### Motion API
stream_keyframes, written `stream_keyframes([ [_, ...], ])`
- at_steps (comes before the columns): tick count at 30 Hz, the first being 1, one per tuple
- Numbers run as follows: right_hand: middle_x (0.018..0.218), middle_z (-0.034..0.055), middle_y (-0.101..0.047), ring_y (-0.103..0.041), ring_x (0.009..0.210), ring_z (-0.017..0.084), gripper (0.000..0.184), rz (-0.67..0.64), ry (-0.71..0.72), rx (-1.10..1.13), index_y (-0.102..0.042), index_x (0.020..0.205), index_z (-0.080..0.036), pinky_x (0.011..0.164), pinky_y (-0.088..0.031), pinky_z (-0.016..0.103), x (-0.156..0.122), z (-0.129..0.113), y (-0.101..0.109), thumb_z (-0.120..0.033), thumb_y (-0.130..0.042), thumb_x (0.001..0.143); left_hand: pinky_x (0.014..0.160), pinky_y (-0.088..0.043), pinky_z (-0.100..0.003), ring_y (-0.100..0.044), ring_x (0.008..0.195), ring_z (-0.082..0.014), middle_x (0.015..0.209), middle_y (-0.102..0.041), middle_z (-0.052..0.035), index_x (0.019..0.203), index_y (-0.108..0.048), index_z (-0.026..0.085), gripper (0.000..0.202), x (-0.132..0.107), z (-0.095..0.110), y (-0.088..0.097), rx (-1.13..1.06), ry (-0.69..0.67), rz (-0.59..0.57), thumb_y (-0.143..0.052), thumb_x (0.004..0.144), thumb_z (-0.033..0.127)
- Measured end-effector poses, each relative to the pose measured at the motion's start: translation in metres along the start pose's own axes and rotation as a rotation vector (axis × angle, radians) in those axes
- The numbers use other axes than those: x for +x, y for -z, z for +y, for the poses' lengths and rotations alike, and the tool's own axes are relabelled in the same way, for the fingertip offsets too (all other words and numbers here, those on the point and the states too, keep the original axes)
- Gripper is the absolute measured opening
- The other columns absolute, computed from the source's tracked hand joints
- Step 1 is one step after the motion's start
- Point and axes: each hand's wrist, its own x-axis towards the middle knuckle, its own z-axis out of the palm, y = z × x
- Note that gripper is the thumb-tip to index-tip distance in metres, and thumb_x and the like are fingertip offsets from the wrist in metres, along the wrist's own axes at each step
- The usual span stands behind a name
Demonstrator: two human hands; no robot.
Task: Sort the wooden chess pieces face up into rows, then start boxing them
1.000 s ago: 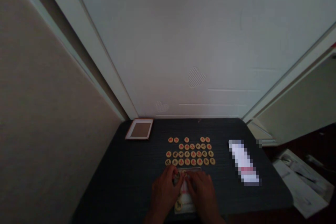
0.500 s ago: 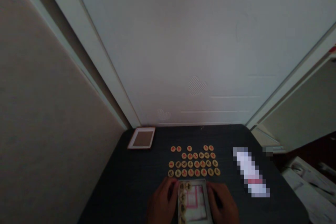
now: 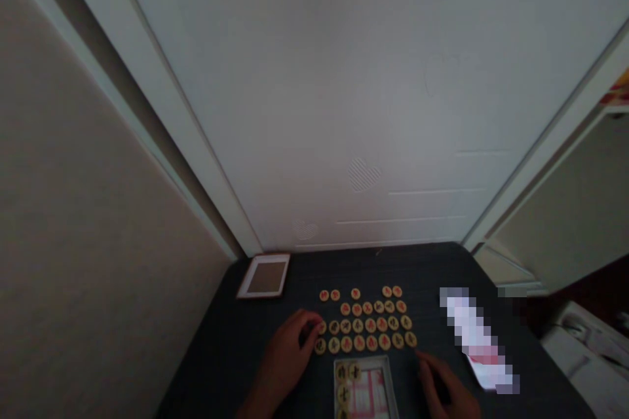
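Round Chinese chess pieces [image 3: 370, 325] with red and black characters lie in four rows on the dark table. My left hand [image 3: 289, 350] is at the rows' left end, its thumb and fingertips closed on a chess piece [image 3: 322, 327] they partly cover. To the right, my right hand [image 3: 447, 386] is low over the table and holds nothing I can see. Its fingers reach out near the bottom row's right-end piece [image 3: 411, 340]. Between my hands stands an open box [image 3: 388, 380], with several black-character pieces along its left side and top and a pink-lined sheet inside.
A shallow tray or lid [image 3: 283, 283] with a pale rim and brown middle lies at the table's back left. On the right is a blurred-out pale object [image 3: 484, 347]. A white panel [image 3: 363, 105] rises behind the dark table [image 3: 216, 340].
Both hands have let go of the box's sides. My left hand has moved up and left to the rows' end; my right hand has shifted right. The camera view has tilted slightly up.
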Motion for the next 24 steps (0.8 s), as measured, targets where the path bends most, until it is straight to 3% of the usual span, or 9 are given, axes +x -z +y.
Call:
stream_keyframes([
  [6, 0.101, 0.0063, -0.079, -0.077, 0.088, 0.022, 0.048, -0.016, -0.096, 0.039, -0.079, 0.102, -0.025, 0.076, -0.062, 0.021, 0.001, -0.004, 0.0, -0.064, -0.058, 0.087, 0.084, -0.051, -0.03, -0.066, 0.089, -0.0187, 0.099, -0.072, -0.0042, 0.1, -0.072, 0.024, 0.024, 0.0, 0.003, -0.001, 0.001, 0.003, -0.078, -0.051, 0.095, 0.035],
  [13, 0.102, 0.0073, -0.079, -0.077, 0.091, 0.024, 0.048, -0.037, -0.135, 0.07, -0.08, 0.102, -0.023, 0.075, -0.063, 0.023, 0.003, -0.005, 0.004, -0.064, -0.059, 0.086, 0.081, -0.051, -0.03, -0.066, 0.086, -0.0182, 0.095, -0.072, -0.003, 0.097, -0.073, 0.025, 0.022, 0.004, 0.009, -0.007, 0.038, -0.029, -0.052, -0.053, 0.094, 0.033],
  [19, 0.099, 0.0073, -0.079, -0.077, 0.087, 0.024, 0.05, -0.017, -0.167, 0.085, -0.08, 0.099, -0.023, 0.073, -0.063, 0.023, 0.006, -0.006, 0.004, -0.067, -0.061, 0.083, 0.102, -0.045, -0.039, -0.066, 0.09, -0.0191, 0.095, -0.074, -0.0015, 0.095, -0.074, 0.026, 0.016, 0.015, 0.014, -0.006, 0.104, -0.123, -0.035, -0.058, 0.093, 0.03],
  [24, 0.094, 0.007, -0.08, -0.077, 0.082, 0.024, 0.054, 0.012, -0.191, 0.121, -0.081, 0.094, -0.024, 0.07, -0.063, 0.024, 0.008, -0.006, 0.004, -0.072, -0.063, 0.078, 0.105, -0.043, -0.041, -0.066, 0.095, -0.0203, 0.096, -0.075, -0.001, 0.094, -0.075, 0.028, 0.011, 0.022, 0.011, -0.007, 0.14, -0.149, -0.048, -0.065, 0.089, 0.031],
])
